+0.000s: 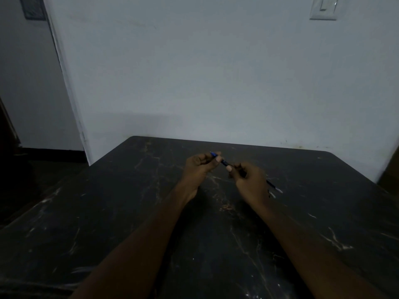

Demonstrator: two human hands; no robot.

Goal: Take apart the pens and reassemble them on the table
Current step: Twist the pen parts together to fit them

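Left hand (199,166) and right hand (250,176) are each pinching one end of a pen (224,162) above the table (129,212), apparently bracing both halves for twisting apart.

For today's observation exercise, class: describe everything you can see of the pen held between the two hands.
The pen is slim, dark-barrelled, apparently plastic, with a blue end poking past the left hand. It slants over the dark table. The left hand pinches the blue end; the right hand grips the other. Dim light hides finer detail.
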